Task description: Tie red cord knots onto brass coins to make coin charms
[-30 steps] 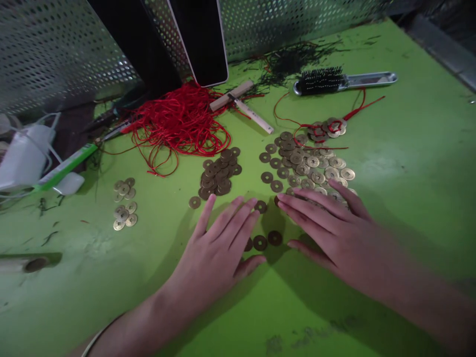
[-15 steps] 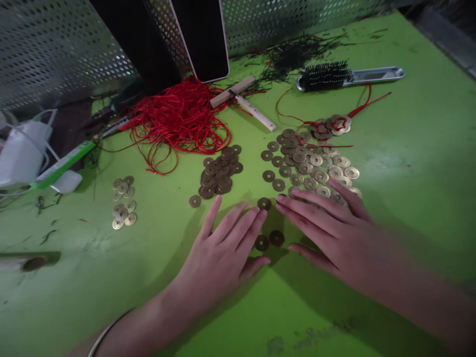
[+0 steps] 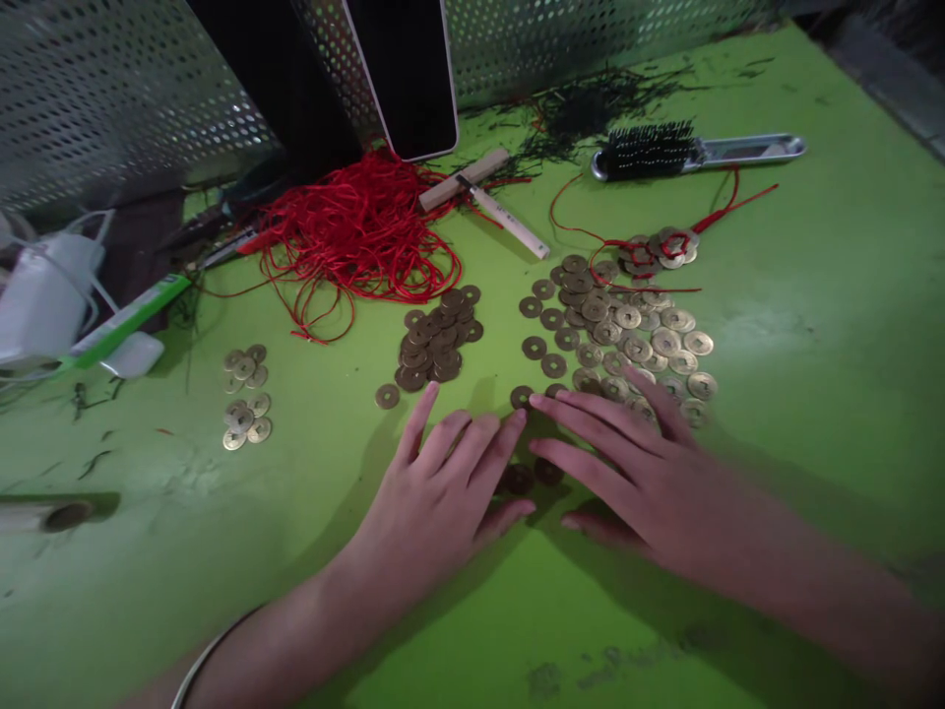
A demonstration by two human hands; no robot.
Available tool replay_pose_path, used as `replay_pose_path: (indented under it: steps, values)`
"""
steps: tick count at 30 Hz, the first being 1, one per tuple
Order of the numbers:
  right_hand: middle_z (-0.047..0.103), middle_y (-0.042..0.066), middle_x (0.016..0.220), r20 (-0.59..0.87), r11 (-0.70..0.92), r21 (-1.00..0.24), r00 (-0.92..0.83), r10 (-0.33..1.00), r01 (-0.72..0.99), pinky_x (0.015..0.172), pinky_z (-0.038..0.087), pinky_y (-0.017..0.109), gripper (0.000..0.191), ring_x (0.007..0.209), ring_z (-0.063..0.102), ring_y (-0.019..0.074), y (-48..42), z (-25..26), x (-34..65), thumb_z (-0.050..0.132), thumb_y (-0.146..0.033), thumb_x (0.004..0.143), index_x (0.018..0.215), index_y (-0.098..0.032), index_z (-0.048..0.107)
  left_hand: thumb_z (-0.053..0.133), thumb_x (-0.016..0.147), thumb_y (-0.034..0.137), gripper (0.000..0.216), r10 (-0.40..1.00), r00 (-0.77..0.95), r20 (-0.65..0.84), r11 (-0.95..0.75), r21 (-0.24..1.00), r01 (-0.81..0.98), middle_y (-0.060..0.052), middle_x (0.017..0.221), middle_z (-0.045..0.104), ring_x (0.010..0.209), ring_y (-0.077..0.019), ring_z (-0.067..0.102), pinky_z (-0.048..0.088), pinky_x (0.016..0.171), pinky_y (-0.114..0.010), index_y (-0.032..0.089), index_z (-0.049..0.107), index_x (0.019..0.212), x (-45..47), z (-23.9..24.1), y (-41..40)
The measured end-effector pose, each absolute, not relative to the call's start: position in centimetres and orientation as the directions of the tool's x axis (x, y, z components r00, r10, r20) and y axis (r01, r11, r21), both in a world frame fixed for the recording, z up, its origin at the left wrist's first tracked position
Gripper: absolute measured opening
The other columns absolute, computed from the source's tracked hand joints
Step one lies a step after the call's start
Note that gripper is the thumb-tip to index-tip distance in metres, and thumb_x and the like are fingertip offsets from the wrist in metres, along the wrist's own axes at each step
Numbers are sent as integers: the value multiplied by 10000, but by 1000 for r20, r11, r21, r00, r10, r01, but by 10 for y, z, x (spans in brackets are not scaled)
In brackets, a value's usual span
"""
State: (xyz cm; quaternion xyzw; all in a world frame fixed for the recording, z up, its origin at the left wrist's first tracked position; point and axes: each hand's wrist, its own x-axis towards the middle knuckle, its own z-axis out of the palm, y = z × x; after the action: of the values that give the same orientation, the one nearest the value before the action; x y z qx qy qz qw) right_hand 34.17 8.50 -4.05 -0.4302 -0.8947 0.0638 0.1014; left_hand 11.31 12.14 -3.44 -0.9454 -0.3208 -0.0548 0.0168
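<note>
Both hands are low over the green table with fingers spread. My left hand (image 3: pixel 435 492) is open, its fingertips near a single holed coin (image 3: pixel 521 397) and below a dark heap of holed coins (image 3: pixel 432 345). Open too, my right hand (image 3: pixel 642 463) reaches in from the right, its fingertips beside that same single coin. It partly covers the near edge of a larger spread of brass coins (image 3: pixel 627 317). Between the two hands lie a few coins (image 3: pixel 547 472), partly hidden by the left fingers. Coins tied with red cord (image 3: pixel 657 252) rest behind the spread.
A tangle of red cord (image 3: pixel 361 231) lies at the back, beside a wooden stick (image 3: pixel 464 180) and a white pen-like tool (image 3: pixel 509 223). A hairbrush (image 3: pixel 694 153) is at back right. Small coin clusters (image 3: pixel 247 420), a white charger (image 3: pixel 51 295) and a tube (image 3: pixel 44 516) are left.
My right hand has slid left toward my left hand, uncovering coins at the right of the spread. The left hand has barely moved, its middle fingers bending slightly.
</note>
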Motion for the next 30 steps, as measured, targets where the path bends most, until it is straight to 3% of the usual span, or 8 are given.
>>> replay_pose_path:
  steps: [5, 12, 19, 25, 30]
  values:
    - [548, 27, 1367, 143, 618, -259, -604, 784, 742, 1184, 29, 515, 453, 1310, 427, 220, 83, -39, 339, 423, -481, 953, 1324, -226, 475, 335, 961, 489, 548, 617, 780, 101, -783, -14, 621, -71, 1058, 625, 984, -246, 532, 359, 1074, -578, 121, 478, 1342, 113, -31, 123]
    - [432, 58, 1458, 157, 614, -201, -593, 790, 764, 1175, 15, 542, 478, 1363, 346, 258, 85, -40, 340, 382, -482, 964, 1334, -186, 448, 348, 955, 498, 543, 613, 780, 121, -784, -27, 620, -80, 1080, 626, 999, -258, 531, 372, 1058, -596, 121, 514, 1309, 111, -32, 124]
    - [551, 2, 1362, 137, 622, -246, -608, 782, 744, 1182, -36, 512, 478, 1327, 398, 236, 81, -37, 338, 406, -509, 950, 1320, -213, 470, 346, 969, 434, 506, 612, 782, 120, -786, -19, 618, -74, 1086, 628, 1019, -258, 526, 369, 1062, -602, 121, 471, 1346, 110, -33, 125]
    - [575, -32, 1336, 162, 596, -240, -574, 803, 766, 1185, 36, 524, 386, 1312, 416, 212, 83, -36, 340, 436, -444, 957, 1273, -241, 527, 366, 964, 426, 477, 617, 774, 138, -780, -18, 625, -83, 1057, 637, 1001, -258, 547, 393, 1049, -602, 121, 523, 1296, 109, -31, 128]
    - [538, -55, 1372, 138, 614, -217, -599, 789, 759, 1183, 4, 532, 413, 1336, 386, 211, 83, -38, 338, 436, -473, 950, 1294, -262, 523, 398, 948, 446, 458, 636, 760, 135, -763, -33, 645, -103, 1050, 624, 1016, -274, 550, 366, 1063, -620, 131, 575, 1230, 105, -30, 134]
